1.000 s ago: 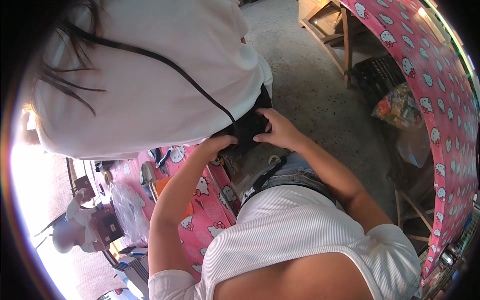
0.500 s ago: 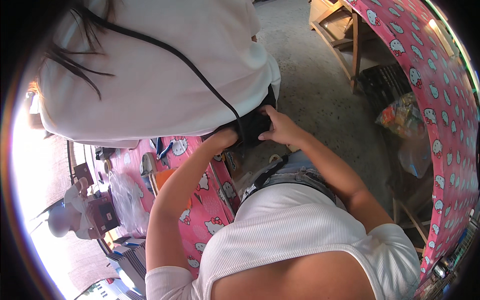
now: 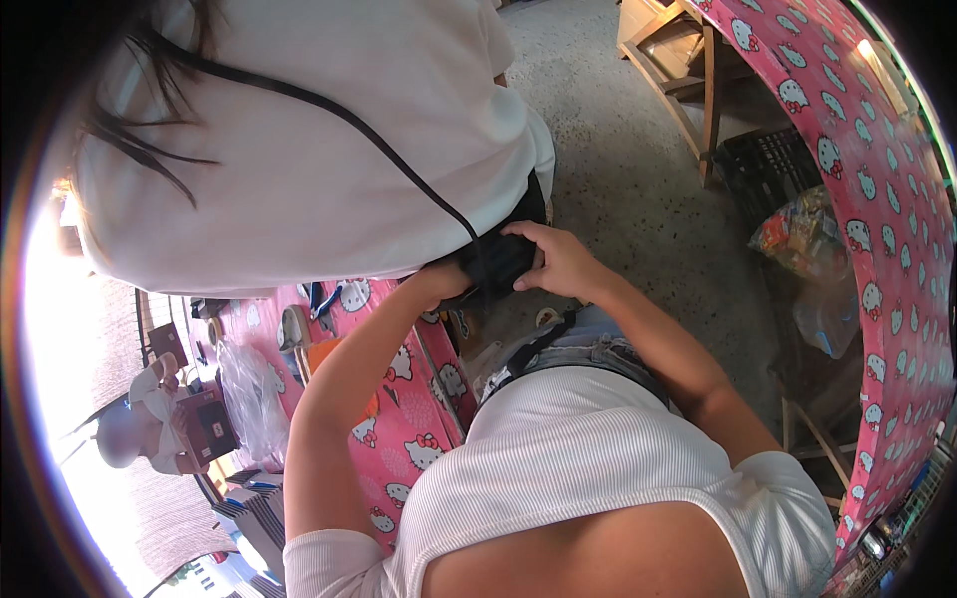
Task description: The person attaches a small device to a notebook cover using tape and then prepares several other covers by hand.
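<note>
Head view: a black object (image 3: 508, 265) sits just off the centre, toward 1 o'clock, against the waist of a person in a white shirt (image 3: 299, 189). The right hand (image 3: 560, 263) comes to it from 3 o'clock, its grip clamped on the edge, thumb and fingers curled around it. The left hand (image 3: 440, 283) meets it from between 8 and 9 o'clock; its fingertips are hidden, so I cannot tell whether that grip is closed. A black cable (image 3: 371, 141) runs from the object toward 10 o'clock across the shirt. Toward 7 o'clock is a pink-covered surface (image 3: 371, 470), with a clear plastic bag (image 3: 249, 399) toward 8 o'clock. A black crate (image 3: 760, 167) lies toward 2 o'clock.
</note>
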Action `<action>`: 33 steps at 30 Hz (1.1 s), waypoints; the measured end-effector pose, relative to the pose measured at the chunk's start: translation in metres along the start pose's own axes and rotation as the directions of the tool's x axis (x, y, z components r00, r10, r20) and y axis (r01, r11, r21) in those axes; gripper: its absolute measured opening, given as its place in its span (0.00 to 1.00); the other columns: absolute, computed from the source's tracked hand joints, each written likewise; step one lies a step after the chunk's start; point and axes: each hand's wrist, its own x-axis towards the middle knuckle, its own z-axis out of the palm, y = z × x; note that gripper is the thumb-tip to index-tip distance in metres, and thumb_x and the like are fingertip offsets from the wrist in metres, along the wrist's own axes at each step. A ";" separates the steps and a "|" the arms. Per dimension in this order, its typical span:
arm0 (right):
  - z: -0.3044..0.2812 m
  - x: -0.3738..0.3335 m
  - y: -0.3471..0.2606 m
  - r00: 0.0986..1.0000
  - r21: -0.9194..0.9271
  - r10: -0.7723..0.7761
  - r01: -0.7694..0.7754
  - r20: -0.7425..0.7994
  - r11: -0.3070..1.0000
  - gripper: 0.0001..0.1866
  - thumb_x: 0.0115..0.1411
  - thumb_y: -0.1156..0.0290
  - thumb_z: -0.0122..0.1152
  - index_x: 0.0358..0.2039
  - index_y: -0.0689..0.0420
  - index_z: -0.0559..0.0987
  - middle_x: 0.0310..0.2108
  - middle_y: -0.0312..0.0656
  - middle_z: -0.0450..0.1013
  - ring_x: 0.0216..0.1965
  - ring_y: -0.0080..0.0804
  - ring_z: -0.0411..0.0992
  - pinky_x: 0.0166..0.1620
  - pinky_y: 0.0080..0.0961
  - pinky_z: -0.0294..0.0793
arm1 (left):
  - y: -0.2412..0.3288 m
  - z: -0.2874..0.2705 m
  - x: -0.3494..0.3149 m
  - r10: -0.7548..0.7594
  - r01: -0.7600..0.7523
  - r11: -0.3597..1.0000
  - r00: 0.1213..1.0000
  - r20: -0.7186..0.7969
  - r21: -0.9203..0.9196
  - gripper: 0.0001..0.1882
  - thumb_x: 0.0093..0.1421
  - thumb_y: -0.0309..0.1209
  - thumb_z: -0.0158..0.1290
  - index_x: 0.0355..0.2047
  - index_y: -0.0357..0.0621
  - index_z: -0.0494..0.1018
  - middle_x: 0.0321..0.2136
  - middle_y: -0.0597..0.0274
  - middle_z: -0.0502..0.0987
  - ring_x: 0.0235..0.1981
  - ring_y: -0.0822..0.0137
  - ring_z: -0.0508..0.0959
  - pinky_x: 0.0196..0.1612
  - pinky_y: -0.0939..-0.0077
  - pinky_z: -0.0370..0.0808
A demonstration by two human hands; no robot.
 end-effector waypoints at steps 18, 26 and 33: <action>-0.014 0.010 -0.058 0.955 0.165 -0.238 0.210 0.179 0.964 0.41 0.35 0.83 0.74 0.54 0.57 0.69 0.42 0.33 0.73 0.33 0.17 0.70 0.37 0.17 0.70 | 0.056 -0.036 -0.141 0.237 -0.164 0.969 0.827 -0.509 0.184 0.20 0.47 0.27 0.59 0.43 0.39 0.76 0.25 0.45 0.78 0.28 0.54 0.80 0.34 0.66 0.75; -0.019 0.009 -0.062 0.939 0.041 -0.294 0.292 0.180 0.956 0.39 0.35 0.83 0.74 0.52 0.59 0.70 0.48 0.38 0.72 0.44 0.26 0.73 0.47 0.24 0.72 | 0.070 -0.035 -0.146 0.163 -0.152 0.986 0.833 -0.529 0.064 0.19 0.46 0.27 0.62 0.41 0.37 0.78 0.26 0.52 0.80 0.26 0.69 0.79 0.34 0.75 0.75; -0.029 0.005 -0.057 0.908 0.042 -0.399 0.397 0.126 0.917 0.38 0.37 0.84 0.73 0.52 0.59 0.70 0.50 0.39 0.71 0.47 0.29 0.72 0.47 0.25 0.72 | 0.064 -0.025 -0.138 0.377 -0.293 0.926 0.696 -0.611 0.238 0.22 0.43 0.30 0.65 0.41 0.41 0.78 0.30 0.48 0.79 0.30 0.56 0.80 0.35 0.69 0.75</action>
